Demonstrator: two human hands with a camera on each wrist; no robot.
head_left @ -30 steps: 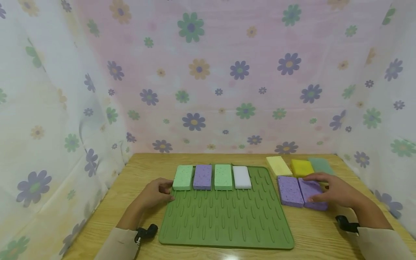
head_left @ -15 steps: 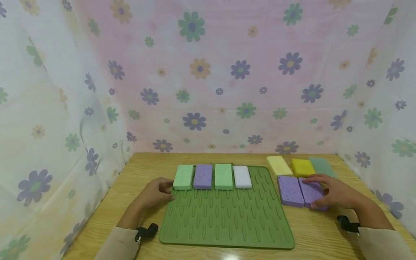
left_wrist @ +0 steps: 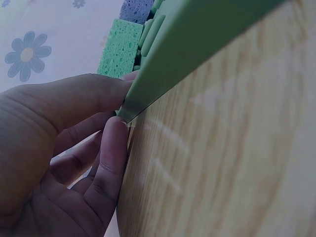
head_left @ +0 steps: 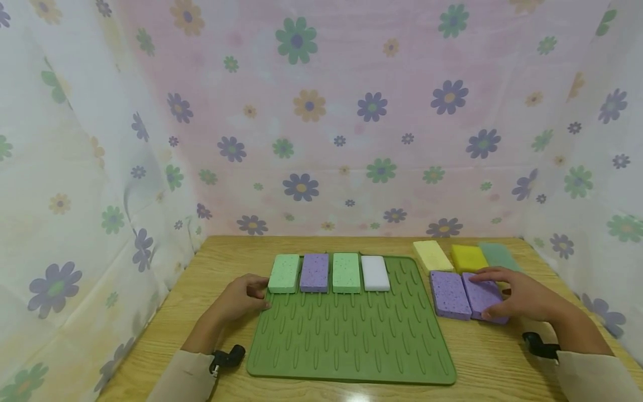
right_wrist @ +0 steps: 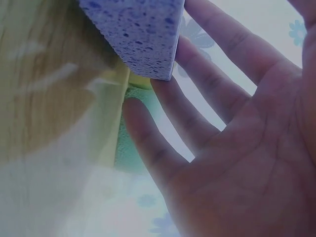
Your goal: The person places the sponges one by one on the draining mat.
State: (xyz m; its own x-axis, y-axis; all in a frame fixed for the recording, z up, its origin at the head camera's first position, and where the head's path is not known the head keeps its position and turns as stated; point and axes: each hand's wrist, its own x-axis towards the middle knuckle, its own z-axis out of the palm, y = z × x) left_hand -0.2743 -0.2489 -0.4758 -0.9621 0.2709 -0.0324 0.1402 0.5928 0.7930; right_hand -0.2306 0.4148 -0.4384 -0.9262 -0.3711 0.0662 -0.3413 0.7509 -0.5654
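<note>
At the left edge of a ribbed green mat [head_left: 346,340], my left hand [head_left: 240,298] rests its thumb and fingertips against the rim, close to a pale green sponge [head_left: 284,273]. In the left wrist view its thumb [left_wrist: 116,140] meets the mat's edge. A purple sponge [head_left: 314,272], a second pale green sponge [head_left: 346,272] and a white sponge [head_left: 375,273] continue the row along the mat's far edge. My right hand [head_left: 527,296] holds another purple sponge [head_left: 479,293] off the mat, thumb at its near end, index finger at the far end; the other fingers [right_wrist: 207,79] are extended beside it.
Left of the held sponge lies one more purple sponge [head_left: 450,295]. Behind them are a pale yellow sponge [head_left: 432,255], a bright yellow sponge [head_left: 469,257] and a blue-green sponge [head_left: 499,255]. A wooden table [head_left: 372,243] carries everything, with flowered cloth [head_left: 341,117] on three sides.
My right thumb has slid slightly toward the near end of the purple sponge. The left hand, the mat and its row of sponges keep their places.
</note>
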